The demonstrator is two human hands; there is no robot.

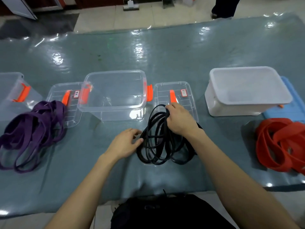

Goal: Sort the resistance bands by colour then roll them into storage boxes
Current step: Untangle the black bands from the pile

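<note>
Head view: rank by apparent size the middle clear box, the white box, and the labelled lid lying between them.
1 and 2, tied: middle clear box and white box. They look roughly alike, and wide-angle stretch makes ranking them unsafe.
3: labelled lid, clearly the smallest.

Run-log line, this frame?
right grip: holds black bands | left grip: open, at bundle | middle clear box: empty | purple bands, red bands: piled apart

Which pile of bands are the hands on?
The black bands, in the middle: the right hand grips them. The purple bands and red bands lie untouched.
</note>
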